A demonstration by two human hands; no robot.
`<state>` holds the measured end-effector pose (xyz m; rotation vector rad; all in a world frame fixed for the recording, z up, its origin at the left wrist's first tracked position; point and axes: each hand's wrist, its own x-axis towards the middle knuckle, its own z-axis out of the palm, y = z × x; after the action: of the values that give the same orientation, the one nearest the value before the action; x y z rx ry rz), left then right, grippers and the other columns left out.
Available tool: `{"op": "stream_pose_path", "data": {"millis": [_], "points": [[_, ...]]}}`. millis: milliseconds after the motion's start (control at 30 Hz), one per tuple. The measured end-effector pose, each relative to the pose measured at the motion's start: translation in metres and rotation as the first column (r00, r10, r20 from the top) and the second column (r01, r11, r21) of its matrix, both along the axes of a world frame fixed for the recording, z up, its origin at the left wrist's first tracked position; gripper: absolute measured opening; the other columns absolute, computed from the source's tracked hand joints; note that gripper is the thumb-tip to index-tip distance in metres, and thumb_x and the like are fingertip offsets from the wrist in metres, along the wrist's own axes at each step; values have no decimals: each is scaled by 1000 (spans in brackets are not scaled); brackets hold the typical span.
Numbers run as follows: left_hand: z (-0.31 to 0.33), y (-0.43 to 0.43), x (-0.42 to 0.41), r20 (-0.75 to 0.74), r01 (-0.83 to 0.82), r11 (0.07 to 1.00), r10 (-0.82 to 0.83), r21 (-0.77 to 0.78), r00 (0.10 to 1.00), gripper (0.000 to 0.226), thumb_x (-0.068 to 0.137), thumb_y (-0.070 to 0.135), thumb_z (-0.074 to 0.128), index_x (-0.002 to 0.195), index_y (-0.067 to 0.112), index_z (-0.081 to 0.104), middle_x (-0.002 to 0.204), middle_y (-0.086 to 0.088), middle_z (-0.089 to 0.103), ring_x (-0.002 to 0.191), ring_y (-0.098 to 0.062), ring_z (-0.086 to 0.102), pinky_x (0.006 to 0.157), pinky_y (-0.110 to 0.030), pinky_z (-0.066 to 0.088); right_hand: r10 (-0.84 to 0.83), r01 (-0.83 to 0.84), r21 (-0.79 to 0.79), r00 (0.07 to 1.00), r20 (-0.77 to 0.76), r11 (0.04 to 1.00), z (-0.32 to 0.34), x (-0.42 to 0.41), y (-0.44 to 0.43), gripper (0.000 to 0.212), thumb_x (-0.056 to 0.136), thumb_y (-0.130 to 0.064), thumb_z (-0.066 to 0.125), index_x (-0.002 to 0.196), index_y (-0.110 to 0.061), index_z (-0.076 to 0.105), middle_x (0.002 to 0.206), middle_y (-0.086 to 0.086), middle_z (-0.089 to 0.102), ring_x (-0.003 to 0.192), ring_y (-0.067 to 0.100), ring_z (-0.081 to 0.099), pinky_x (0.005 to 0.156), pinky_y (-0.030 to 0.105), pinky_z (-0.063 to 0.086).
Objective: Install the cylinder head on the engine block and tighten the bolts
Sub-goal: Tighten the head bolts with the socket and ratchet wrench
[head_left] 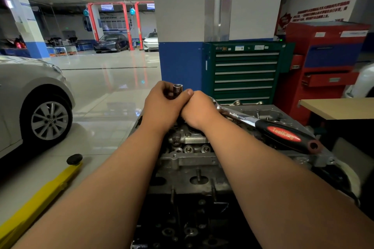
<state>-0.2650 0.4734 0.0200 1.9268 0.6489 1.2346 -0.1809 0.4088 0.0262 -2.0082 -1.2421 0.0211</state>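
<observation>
Head view: a chrome socket is gripped by the left hand, and a ratchet wrench is clenched at its head by the right hand — both are held above the cylinder head.

The glossy pale floor carries everything around the engine. Left of the engine stands a silver car. Nearer on that side lies a yellow lift arm with a black pad on its end. Behind the engine stand a pillar and a green cabinet, and behind it to the right a red cabinet. Far behind on the left, two cars are parked.
</observation>
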Motion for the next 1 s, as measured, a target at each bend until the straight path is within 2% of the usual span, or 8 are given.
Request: {"op": "stream_pose_path", "data": {"millis": [133, 300, 500, 600, 733, 833, 900, 1000], "points": [[1, 4, -3, 5, -12, 999, 12, 51, 1000, 8, 84, 31, 69, 87, 25, 66, 83, 9, 68, 81, -8, 65, 74, -23, 51, 119, -118, 18, 984, -130, 993, 1, 1, -6, 18, 85, -13, 53, 91, -8, 69, 82, 12, 70, 74, 27, 63, 66, 35, 51], [0, 1, -4, -6, 79, 997, -79, 24, 997, 32, 91, 28, 60, 123, 21, 60, 111, 7, 66, 103, -7, 61, 93, -25, 47, 46, -46, 7, 998, -52, 999, 3, -1, -3, 19, 86, -8, 51, 71, -7, 61, 69, 12, 63, 64, 25, 54, 55, 31, 40], [2, 3, -1, 19, -33, 999, 33, 14, 999, 18, 81, 35, 72, 81, 25, 57, 79, 10, 65, 76, -5, 62, 66, -19, 45, 61, -61, 7, 995, -80, 998, 2, -1, -4, 15, 85, -9, 52, 85, -9, 66, 72, 7, 65, 70, 27, 60, 60, 33, 47], [3, 4, -5, 1, -14, 999, 14, 53, 1000, 10, 86, 31, 66, 89, 22, 65, 85, 9, 69, 82, -6, 65, 70, -17, 47, 122, -124, -14, 986, -111, 992, 2, 1, -7, 15, 85, -12, 55, 86, -7, 69, 79, 12, 69, 75, 30, 63, 68, 37, 51], [0, 0, -6, 0, 64, 998, -64, 22, 998, 22, 92, 30, 58, 110, 21, 65, 102, 7, 69, 97, -7, 63, 90, -29, 51, 35, -35, 9, 998, -57, 999, 0, 2, -3, 23, 82, -7, 54, 60, -11, 56, 62, 11, 59, 59, 25, 49, 56, 31, 39], [-1, -2, 0, -1, 20, 1000, -20, 4, 1000, 21, 82, 40, 67, 94, 26, 58, 88, 12, 64, 82, -2, 61, 73, -20, 48, -21, 21, -35, 1000, 21, 999, -1, 1, 0, 26, 85, -8, 49, 61, -18, 50, 61, 2, 54, 61, 23, 51, 50, 28, 34], [-1, 1, 1, -24, -39, 999, 40, 36, 999, 22, 80, 40, 70, 80, 25, 54, 75, 10, 60, 70, -5, 57, 60, -15, 41, 16, -16, -49, 1000, 0, 999, -2, 1, 0, 17, 85, -11, 49, 69, -14, 56, 67, 5, 60, 67, 26, 57, 54, 31, 43], [0, 5, -3, -27, -30, 996, 32, 81, 999, 10, 85, 33, 67, 89, 24, 65, 83, 9, 67, 78, -6, 61, 71, -19, 47, 99, -100, -28, 994, -42, 995, 0, 0, -3, 14, 83, -10, 52, 81, -6, 65, 78, 14, 68, 74, 31, 62, 63, 35, 50]]}}
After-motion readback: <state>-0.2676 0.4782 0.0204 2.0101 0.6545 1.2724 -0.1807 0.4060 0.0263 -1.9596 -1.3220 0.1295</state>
